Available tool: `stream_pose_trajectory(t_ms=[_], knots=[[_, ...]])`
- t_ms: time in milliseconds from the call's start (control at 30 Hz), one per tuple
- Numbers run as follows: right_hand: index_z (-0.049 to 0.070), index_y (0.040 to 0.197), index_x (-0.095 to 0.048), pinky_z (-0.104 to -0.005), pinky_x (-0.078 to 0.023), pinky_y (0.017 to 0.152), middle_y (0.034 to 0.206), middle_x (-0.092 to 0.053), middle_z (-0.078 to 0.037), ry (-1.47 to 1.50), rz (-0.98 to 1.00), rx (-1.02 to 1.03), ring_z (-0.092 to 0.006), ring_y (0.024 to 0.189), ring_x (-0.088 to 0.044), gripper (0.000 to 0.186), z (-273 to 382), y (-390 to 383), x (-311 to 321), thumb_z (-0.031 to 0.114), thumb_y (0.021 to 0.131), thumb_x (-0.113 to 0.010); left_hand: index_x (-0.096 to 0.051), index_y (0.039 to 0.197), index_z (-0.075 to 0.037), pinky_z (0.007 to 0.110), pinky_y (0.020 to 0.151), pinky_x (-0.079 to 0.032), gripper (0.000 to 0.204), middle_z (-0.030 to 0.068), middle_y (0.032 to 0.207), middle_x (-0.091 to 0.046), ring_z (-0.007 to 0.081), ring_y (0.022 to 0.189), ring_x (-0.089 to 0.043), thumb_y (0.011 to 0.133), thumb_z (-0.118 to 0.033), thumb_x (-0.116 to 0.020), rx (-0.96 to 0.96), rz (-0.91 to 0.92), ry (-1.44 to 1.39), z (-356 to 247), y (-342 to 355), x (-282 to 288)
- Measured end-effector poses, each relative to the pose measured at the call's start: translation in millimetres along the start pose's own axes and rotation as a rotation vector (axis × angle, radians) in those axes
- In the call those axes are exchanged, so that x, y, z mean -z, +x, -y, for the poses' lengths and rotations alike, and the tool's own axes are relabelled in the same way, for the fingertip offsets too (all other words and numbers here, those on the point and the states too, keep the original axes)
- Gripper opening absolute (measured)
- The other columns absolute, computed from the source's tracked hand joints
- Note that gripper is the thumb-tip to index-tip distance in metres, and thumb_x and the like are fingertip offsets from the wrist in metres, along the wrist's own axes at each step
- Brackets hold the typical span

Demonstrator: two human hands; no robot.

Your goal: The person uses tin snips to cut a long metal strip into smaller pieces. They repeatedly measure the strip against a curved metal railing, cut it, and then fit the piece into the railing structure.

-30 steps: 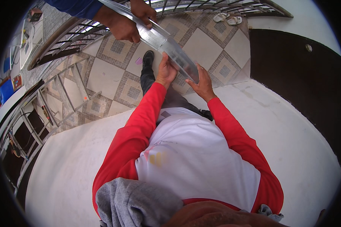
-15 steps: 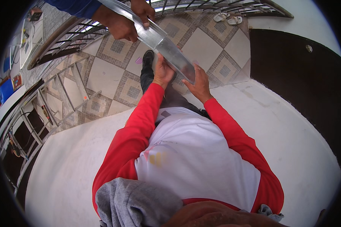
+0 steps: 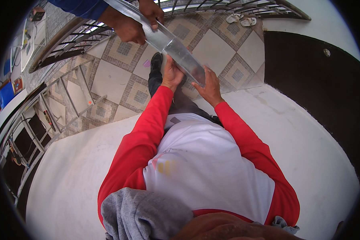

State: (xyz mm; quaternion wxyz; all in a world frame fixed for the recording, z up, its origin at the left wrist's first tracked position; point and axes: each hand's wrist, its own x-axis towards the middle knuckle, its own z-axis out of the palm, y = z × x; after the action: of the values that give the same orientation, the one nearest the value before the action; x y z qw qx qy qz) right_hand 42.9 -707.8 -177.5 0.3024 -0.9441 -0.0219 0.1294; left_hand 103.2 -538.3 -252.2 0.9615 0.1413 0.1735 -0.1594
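Observation:
A long, shiny sheet-metal duct [image 3: 183,57] slants down from the upper left toward me, with a joint line across it partway along. My left hand [image 3: 172,75] is closed on its left side near the close end, the thumb along the edge. On the right side of that same end, my right hand [image 3: 209,89] grips the metal with thumb and fingers. A co-worker's two hands [image 3: 129,29], reaching in from a blue sleeve [image 3: 79,7], hold the duct farther up, beyond the joint. The undersides of my fingers are partly hidden.
An aluminium ladder [image 3: 70,98] leans at the left, with hand tools and cables near it. Dark metal railings [image 3: 62,38] border the patterned tile floor [image 3: 112,86]. White sandals [image 3: 248,22] lie at the back. A dark door [image 3: 308,68] stands at the right.

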Motion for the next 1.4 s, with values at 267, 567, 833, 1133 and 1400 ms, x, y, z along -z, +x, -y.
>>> stream_pose_trajectory(t_ms=[267, 567, 833, 1133, 1400], knots=[[-0.001, 0.147, -0.038, -0.0529, -0.042, 0.102, 0.137, -0.052, -0.025, -0.088, -0.019, -0.013, -0.042, 0.128, -0.05, 0.089, 9.6, 10.7, -13.5, 0.032, 0.079, -0.085, -0.042, 0.15, -0.005, 0.05, 0.116, -0.039, 0.095, 0.0162, 0.143, -0.056, 0.0331, 0.133, -0.053, 0.085, -0.07, -0.067, -0.012, -0.041, 0.0, -3.5, 4.2, 15.5], [0.0, 0.148, -0.036, -0.053, -0.044, 0.098, 0.139, -0.05, -0.025, -0.197, -0.011, 0.018, -0.041, 0.125, -0.052, 0.09, 1.7, 16.4, -7.8, 0.036, 0.08, -0.084, -0.046, 0.147, -0.004, 0.054, 0.118, -0.032, 0.073, 0.0144, 0.142, -0.057, 0.031, 0.137, -0.048, 0.1, -0.059, -0.056, -0.079, -0.219, 0.424, -72.8, 10.4, 29.6], [0.0, 0.149, -0.039, -0.0531, -0.041, 0.103, 0.137, -0.054, -0.022, -0.232, 0.036, 0.06, -0.0381, 0.124, -0.053, 0.089, -15.3, 29.4, -0.6, 0.046, 0.082, -0.076, -0.054, 0.137, -0.003, 0.04, 0.105, -0.044, 0.051, 0.0091, 0.131, -0.063, 0.0208, 0.114, -0.062, 0.105, -0.042, -0.058, -0.07, -0.284, 0.584, -79.9, 25.1, 23.1], [-0.003, 0.146, -0.039, -0.0484, -0.054, 0.089, 0.121, -0.061, -0.025, -0.197, 0.192, 0.08, -0.0418, 0.106, -0.064, 0.094, 11.9, 38.2, 47.9, 0.042, 0.077, -0.084, -0.045, 0.147, -0.004, 0.045, 0.118, -0.033, 0.076, 0.0114, 0.144, -0.056, 0.0276, 0.137, -0.048, 0.095, -0.054, -0.066, -0.095, 0.037, -0.081, -93.5, 49.0, 25.4], [-0.003, 0.146, -0.036, -0.0495, -0.055, 0.09, 0.12, -0.058, -0.026, -0.214, 0.281, 0.093, -0.0428, 0.105, -0.065, 0.091, 26.3, 46.2, 70.7, 0.042, 0.08, -0.08, -0.034, 0.156, -0.009, 0.048, 0.113, -0.042, 0.118, 0.0128, 0.147, -0.05, 0.0306, 0.133, -0.051, 0.077, -0.096, -0.041, -0.176, -0.154, 0.239, -122.3, 89.2, -5.8]])
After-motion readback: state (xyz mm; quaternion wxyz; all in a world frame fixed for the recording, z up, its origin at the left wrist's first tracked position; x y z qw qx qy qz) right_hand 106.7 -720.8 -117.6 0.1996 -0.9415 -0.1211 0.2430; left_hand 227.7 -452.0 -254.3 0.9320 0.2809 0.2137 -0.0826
